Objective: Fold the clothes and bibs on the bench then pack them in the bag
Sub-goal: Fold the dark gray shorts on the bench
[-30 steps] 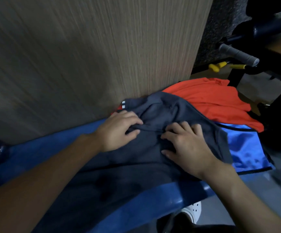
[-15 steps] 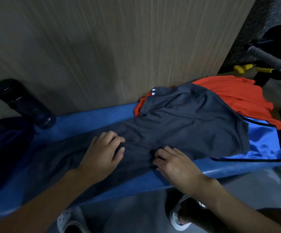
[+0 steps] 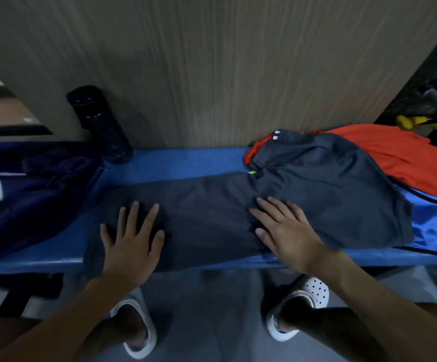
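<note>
Two hands are lying flat on the grey garment (image 3: 212,212), fingers spread wide, gripping nothing. Head cam: L hand (image 3: 131,239) is pressing its 9 o'clock end, and R hand (image 3: 285,231) is pressing just right of centre. The garment is stretching along the blue bench (image 3: 186,163). An orange top (image 3: 395,150) & blue bib (image 3: 431,226) are lying partly under it at 3 o'clock. The navy bag (image 3: 34,205) is sitting at 9 o'clock w/ a black bottle (image 3: 99,124) at 11.

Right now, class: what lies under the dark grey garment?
Its right end covers an orange garment and a blue bib; the rest lies on the bench. How far those reach beneath is hidden.
</note>
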Tool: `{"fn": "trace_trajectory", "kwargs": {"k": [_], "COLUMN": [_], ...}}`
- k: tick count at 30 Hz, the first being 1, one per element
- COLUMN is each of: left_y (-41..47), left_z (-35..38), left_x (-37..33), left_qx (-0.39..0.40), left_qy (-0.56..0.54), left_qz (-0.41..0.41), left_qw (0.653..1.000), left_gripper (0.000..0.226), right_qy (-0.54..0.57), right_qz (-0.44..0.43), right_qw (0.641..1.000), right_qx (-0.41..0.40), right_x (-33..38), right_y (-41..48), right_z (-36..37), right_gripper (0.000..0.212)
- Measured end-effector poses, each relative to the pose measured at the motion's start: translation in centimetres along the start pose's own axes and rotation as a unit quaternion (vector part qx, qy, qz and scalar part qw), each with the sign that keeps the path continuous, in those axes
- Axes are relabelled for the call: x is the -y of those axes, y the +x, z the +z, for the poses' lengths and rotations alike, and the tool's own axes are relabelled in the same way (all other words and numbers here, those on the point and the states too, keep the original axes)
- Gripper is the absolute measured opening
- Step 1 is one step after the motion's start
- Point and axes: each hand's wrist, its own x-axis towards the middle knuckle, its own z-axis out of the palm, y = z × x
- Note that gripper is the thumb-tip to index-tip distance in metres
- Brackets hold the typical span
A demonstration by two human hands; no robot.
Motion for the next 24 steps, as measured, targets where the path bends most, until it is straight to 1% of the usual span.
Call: {"fn": "trace_trajectory", "kwargs": {"k": [2, 3, 5, 7, 8, 9, 11, 13, 14, 16, 17, 20, 22, 24], "left_y": [-0.7, -0.9, -1.1, -1.3, -1.4, -1.4, -1.6, -1.7, -1.6, -1.2, -0.9, -0.4, -0.2, 0.1], "left_z": [0.4, 0.5, 0.5, 0.5, 0.3, 0.1, -0.4, -1.0, -1.4, -1.9, -2.1, -2.2, -2.0, -1.9], "left_x": [0.9, 1.3, 2.5, 3.7, 4.1, 4.5, 5.0, 5.3, 5.5, 6.2, 6.7, 8.1, 8.8, 9.3], "left_qx": [0.012, 0.012, 0.014, 0.019, 0.024, 0.028, 0.029, 0.010, -0.003, -0.031, -0.043, -0.066, -0.083, -0.104], "left_qy": [0.021, 0.032, 0.050, 0.072, 0.083, 0.091, 0.087, 0.055, 0.033, -0.010, -0.030, -0.087, -0.111, -0.133], "left_qz": [0.006, 0.017, 0.040, 0.070, 0.084, 0.097, 0.110, 0.093, 0.072, 0.027, 0.010, -0.027, -0.049, -0.070], "left_qw": [1.000, 0.999, 0.998, 0.995, 0.993, 0.991, 0.990, 0.994, 0.997, 0.999, 0.999, 0.994, 0.989, 0.983], "left_gripper": [0.070, 0.068, 0.065, 0.062, 0.061, 0.061, 0.061, 0.061, 0.061, 0.062, 0.063, 0.068, 0.070, 0.062], "right_qy": [0.002, -0.006, -0.022, -0.025, -0.024, -0.032, -0.073, -0.073, -0.062, -0.036, -0.017, 0.049, 0.080, 0.088], "right_qz": [0.045, 0.061, 0.077, 0.082, 0.084, 0.081, 0.059, 0.015, -0.007, -0.047, -0.062, -0.082, -0.065, -0.044], "right_qw": [0.996, 0.992, 0.986, 0.984, 0.985, 0.988, 0.994, 0.997, 0.998, 0.998, 0.997, 0.995, 0.995, 0.995], "right_qx": [0.082, 0.114, 0.145, 0.155, 0.152, 0.130, 0.054, -0.019, -0.032, -0.037, -0.034, -0.016, 0.007, 0.028], "right_x": [0.0, -0.1, -0.3, -0.6, -0.6, -0.6, 0.2, 1.5, 2.5, 5.0, 6.3, 10.3, 12.5, 14.0], "right_y": [0.7, 0.9, 1.1, 1.4, 1.5, 1.7, 2.5, 4.2, 5.3, 7.8, 9.2, 13.2, 15.6, 17.6], "right_z": [0.5, 0.8, 0.8, 0.8, 0.6, 0.4, -0.2, -0.6, -0.7, -0.9, -0.9, -0.5, 0.1, 0.7], "right_gripper": [0.080, 0.085, 0.087, 0.076, 0.070, 0.067, 0.070, 0.063, 0.056, 0.040, 0.036, 0.039, 0.044, 0.045]}}
